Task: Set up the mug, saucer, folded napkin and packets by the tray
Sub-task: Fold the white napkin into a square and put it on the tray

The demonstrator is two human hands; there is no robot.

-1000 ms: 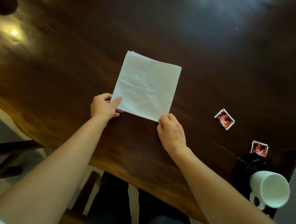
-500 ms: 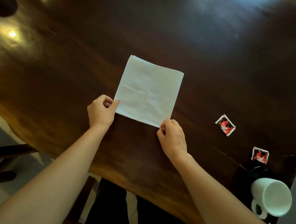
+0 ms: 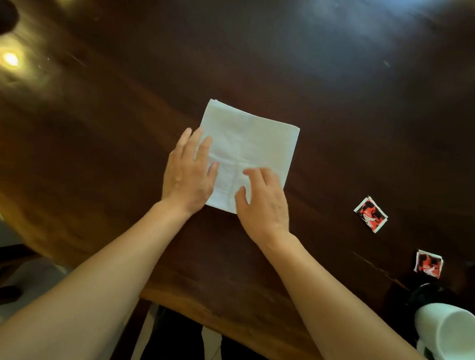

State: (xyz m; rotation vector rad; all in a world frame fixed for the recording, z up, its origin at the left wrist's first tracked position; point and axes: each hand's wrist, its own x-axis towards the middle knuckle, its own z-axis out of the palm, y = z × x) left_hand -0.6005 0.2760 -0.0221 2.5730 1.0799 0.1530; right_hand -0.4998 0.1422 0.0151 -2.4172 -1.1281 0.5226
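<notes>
White napkin (image 3: 248, 153) is now pressed flat by the open left hand (image 3: 188, 174) and right hand (image 3: 262, 203), its corners released; smoothing before a fold is judged underway.

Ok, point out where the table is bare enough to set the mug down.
Bare wood lies beyond the napkin, to the left of the left hand, and between the right hand and the nearer packet. The lower right is crowded: second packet, dark saucer and white mug.
</notes>
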